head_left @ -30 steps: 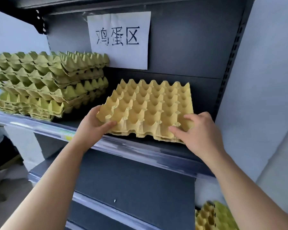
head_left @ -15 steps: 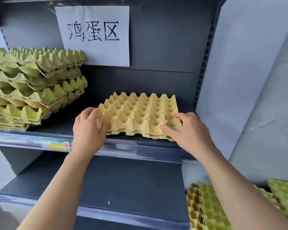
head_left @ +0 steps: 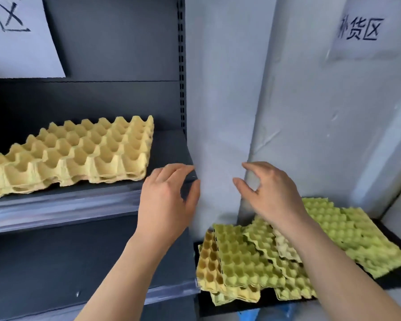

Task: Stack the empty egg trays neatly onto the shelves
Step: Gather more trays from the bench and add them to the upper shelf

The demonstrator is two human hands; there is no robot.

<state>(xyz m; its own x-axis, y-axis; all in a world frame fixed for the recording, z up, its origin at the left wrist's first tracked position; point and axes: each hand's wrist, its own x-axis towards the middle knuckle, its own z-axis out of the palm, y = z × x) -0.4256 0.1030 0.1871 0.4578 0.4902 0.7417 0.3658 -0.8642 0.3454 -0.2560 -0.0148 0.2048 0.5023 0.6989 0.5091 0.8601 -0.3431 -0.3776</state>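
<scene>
Found on the dark upper shelf: a nested stack of yellow egg trays, lying flat, cups up, just behind the front rail and a little short of the slotted upright. Touched by neither hand.

Located the left hand in front of the shelf's right end, back toward the camera, fingers loosely bent, thumb apart, holding nothing. Unable to tell whether the fingertips touch the shelf edge.

Located the right hand just beside it, above the loose trays – fingers bent and spread, thumb apart, holding nothing.

Recorded low on the right: a disorderly heap of green egg trays, overlapped and tilted, with a brownish-yellow tray at its left edge, all on a black surface.

Logged two paper signs with handwritten characters – one on the shelf's back panel, cut off by the frame, one on the pale wall.
</scene>
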